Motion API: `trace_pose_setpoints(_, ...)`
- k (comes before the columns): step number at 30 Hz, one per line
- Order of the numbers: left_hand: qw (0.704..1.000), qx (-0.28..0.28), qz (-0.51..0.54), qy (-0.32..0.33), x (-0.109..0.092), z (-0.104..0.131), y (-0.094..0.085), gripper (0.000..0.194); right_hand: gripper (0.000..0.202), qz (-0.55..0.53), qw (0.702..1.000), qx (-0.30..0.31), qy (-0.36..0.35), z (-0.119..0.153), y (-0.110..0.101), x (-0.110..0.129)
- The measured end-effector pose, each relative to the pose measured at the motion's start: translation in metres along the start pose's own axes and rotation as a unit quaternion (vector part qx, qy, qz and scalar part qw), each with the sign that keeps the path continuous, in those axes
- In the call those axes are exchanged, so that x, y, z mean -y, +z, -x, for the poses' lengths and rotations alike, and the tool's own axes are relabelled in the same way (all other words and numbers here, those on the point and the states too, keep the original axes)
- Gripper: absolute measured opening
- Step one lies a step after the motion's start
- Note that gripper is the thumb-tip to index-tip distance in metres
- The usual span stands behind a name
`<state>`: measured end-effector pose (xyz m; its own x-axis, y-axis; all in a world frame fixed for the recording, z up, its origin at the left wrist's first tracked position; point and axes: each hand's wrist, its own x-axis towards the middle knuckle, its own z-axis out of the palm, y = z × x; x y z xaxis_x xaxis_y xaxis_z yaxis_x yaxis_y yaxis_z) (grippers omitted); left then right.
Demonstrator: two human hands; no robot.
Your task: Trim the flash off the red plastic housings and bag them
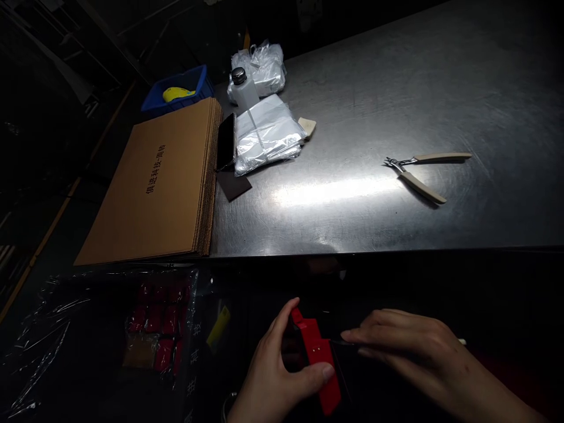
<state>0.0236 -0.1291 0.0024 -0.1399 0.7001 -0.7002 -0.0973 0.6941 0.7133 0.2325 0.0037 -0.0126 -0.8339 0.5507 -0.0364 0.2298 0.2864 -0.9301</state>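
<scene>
Red part [314, 339] in left hand [279, 376], just off near edge of metal table [352, 232]; thumb presses face, finger hooks far end. Judging from here: light, stiff plastic, smooth, maybe slick, corners could mar; best held across broad faces. Right hand [409, 346]: fingers pinch slim dark tool [343, 342] by part's edge, contact unclear. Table scuffed, shiny; cardboard stack [145, 194] corrugated, squared; plastic bags [269, 138] crinkly.

We count two hands [282, 376] [409, 341], one red part [321, 357], one thin tool [345, 342], one pair of nippers [420, 185], one bottle [245, 92], one phone [226, 143], one blue bin [203, 82], one dark square [234, 185], one cardboard stack [154, 188] and one tabletop [352, 226]. We make out at least seven bagged red pieces [153, 318], too dim to total.
</scene>
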Motion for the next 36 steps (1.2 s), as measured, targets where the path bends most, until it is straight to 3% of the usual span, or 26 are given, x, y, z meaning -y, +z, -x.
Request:
trace_pose_setpoints(13,1.000,-0.003,-0.005,-0.002,-0.0023,-0.0001,0.0018,0.091,0.026,0.028,0.999,0.022,-0.011,-0.0036,-0.0060,-0.0022)
trace_pose_setpoints(17,1.000,-0.004,-0.010,-0.008,-0.0040,0.0006,0.0021,0.092,0.037,0.079,0.996,-0.027,-0.023,-0.0002,-0.0027,-0.0048)
trace_pose_setpoints(24,1.000,-0.003,-0.005,-0.004,-0.0023,0.0009,0.0011,0.091,0.022,-0.029,0.999,-0.009,0.027,-0.0033,0.0023,-0.0016)
trace_pose_setpoints(36,1.000,-0.003,-0.008,-0.001,-0.0013,0.0007,0.0006,0.091,0.019,-0.035,0.999,0.016,0.034,-0.0065,-0.0031,-0.0044)
